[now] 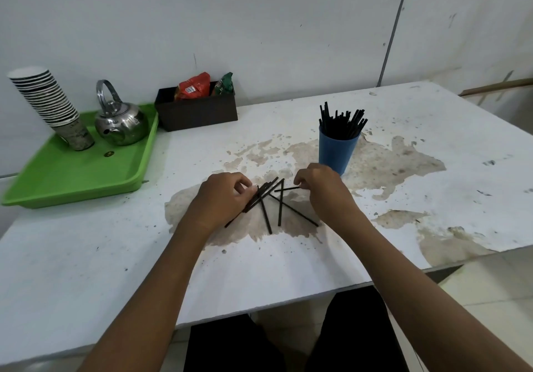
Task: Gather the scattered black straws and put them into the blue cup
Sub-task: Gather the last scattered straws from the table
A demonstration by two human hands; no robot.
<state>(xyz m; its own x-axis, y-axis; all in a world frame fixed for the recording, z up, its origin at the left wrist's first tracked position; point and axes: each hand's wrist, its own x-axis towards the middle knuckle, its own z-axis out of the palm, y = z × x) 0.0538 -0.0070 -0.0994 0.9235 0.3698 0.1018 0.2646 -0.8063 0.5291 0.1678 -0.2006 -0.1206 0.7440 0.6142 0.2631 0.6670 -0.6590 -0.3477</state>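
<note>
Several black straws (280, 207) lie crossed over each other on the worn white table (86, 270), right in front of me. My left hand (223, 198) grips a small bundle of straws at their upper ends. My right hand (320, 185) pinches the end of one black straw that lies nearly level. The blue cup (337, 152) stands upright just behind my right hand, with many black straws (341, 122) sticking out of it.
A green tray (72, 175) at the left holds a steel kettle (121, 122) and a stack of paper cups (49, 103). A dark box (197, 113) with snack packets sits against the wall. The table's right edge runs diagonally near my right forearm.
</note>
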